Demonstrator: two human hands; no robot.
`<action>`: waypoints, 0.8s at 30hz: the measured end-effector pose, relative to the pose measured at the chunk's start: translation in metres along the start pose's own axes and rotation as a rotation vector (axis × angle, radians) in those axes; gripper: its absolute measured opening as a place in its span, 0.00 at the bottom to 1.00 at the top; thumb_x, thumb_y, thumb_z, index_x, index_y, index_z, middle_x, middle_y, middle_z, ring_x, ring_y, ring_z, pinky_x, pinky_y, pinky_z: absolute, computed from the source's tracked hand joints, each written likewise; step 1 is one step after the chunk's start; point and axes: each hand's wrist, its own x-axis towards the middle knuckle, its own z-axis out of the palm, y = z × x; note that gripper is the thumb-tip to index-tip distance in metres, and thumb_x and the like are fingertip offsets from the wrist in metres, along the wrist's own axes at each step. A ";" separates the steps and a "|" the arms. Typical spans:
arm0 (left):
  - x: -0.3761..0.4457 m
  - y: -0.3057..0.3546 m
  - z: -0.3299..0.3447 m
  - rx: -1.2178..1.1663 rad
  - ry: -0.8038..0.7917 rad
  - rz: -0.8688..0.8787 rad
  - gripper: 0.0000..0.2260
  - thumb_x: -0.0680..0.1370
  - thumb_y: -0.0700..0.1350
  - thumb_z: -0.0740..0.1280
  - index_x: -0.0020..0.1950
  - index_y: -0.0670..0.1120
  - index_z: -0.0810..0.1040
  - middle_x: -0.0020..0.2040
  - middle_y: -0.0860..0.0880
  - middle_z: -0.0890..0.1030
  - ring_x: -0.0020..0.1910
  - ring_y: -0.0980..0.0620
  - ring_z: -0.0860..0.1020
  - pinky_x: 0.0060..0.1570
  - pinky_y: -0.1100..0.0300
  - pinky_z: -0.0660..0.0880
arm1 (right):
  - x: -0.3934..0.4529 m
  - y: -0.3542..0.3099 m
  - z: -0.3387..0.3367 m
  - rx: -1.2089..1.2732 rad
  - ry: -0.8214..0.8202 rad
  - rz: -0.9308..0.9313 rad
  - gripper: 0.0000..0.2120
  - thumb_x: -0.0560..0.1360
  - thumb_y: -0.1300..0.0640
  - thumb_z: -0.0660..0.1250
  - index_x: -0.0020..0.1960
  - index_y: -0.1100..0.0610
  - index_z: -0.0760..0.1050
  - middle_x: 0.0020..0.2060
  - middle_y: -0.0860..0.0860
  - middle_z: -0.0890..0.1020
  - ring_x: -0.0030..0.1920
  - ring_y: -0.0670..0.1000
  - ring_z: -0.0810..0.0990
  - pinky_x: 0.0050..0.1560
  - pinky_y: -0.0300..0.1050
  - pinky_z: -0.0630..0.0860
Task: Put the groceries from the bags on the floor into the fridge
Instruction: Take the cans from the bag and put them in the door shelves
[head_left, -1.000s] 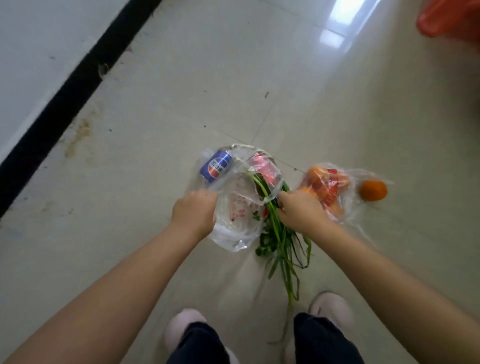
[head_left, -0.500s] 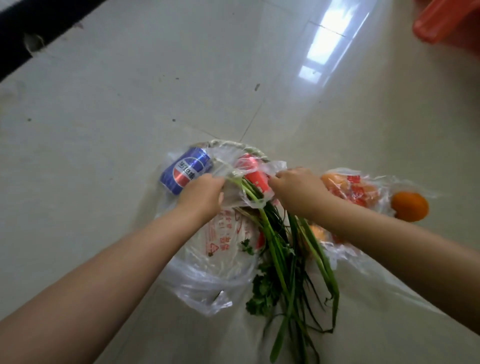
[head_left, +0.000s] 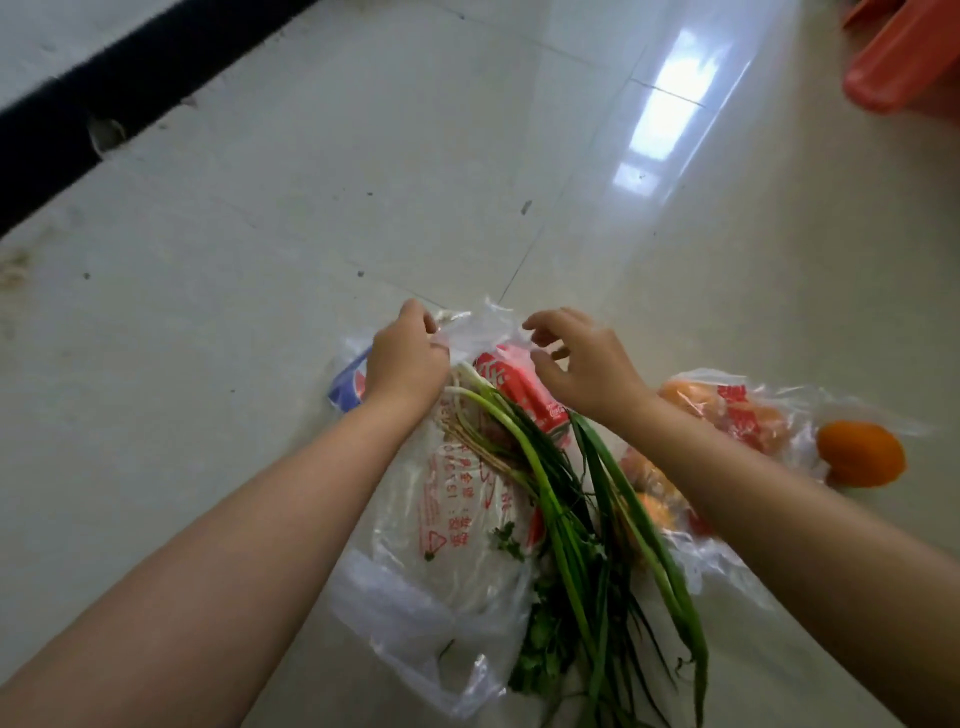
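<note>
A clear plastic bag (head_left: 447, 587) with red print lies on the tiled floor. In it are a red can (head_left: 519, 387), a blue can (head_left: 347, 387) mostly hidden behind my left hand, and green onions (head_left: 566, 499) with leafy herbs (head_left: 545, 644) spilling out toward me. My left hand (head_left: 408, 358) pinches the bag's far rim. My right hand (head_left: 582, 358) hovers over the red can, fingers spread, holding nothing. A second clear bag (head_left: 737, 415) with orange fruit lies to the right, and one loose orange (head_left: 860, 453) sits beside it.
A black skirting strip (head_left: 119, 98) runs along the wall at the upper left. An orange-red plastic object (head_left: 909, 57) stands at the top right corner. Pale glossy floor tiles (head_left: 363, 182) stretch beyond the bags.
Both hands have moved farther from me to the bag's far rim. My right hand has let go of the plastic and opened. The camera has come closer to the bags.
</note>
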 end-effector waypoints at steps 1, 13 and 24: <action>0.005 0.000 -0.002 -0.015 0.004 -0.015 0.03 0.78 0.35 0.59 0.46 0.42 0.67 0.43 0.43 0.72 0.42 0.47 0.68 0.39 0.58 0.61 | -0.003 0.000 0.000 -0.069 -0.008 -0.150 0.12 0.73 0.66 0.61 0.55 0.66 0.76 0.47 0.62 0.81 0.46 0.58 0.81 0.49 0.51 0.81; 0.001 -0.047 -0.010 0.728 -0.281 0.583 0.23 0.51 0.53 0.82 0.38 0.41 0.84 0.53 0.38 0.84 0.47 0.42 0.85 0.40 0.53 0.81 | 0.047 0.010 0.009 -0.638 -0.509 -0.308 0.18 0.80 0.53 0.54 0.69 0.52 0.66 0.68 0.51 0.72 0.70 0.51 0.67 0.73 0.48 0.61; 0.039 -0.079 -0.054 1.104 -0.123 0.601 0.14 0.49 0.30 0.77 0.29 0.40 0.78 0.29 0.42 0.77 0.28 0.44 0.76 0.19 0.64 0.69 | 0.089 0.018 0.021 -0.574 -0.394 0.052 0.15 0.77 0.53 0.59 0.57 0.57 0.79 0.56 0.53 0.79 0.58 0.54 0.76 0.57 0.48 0.72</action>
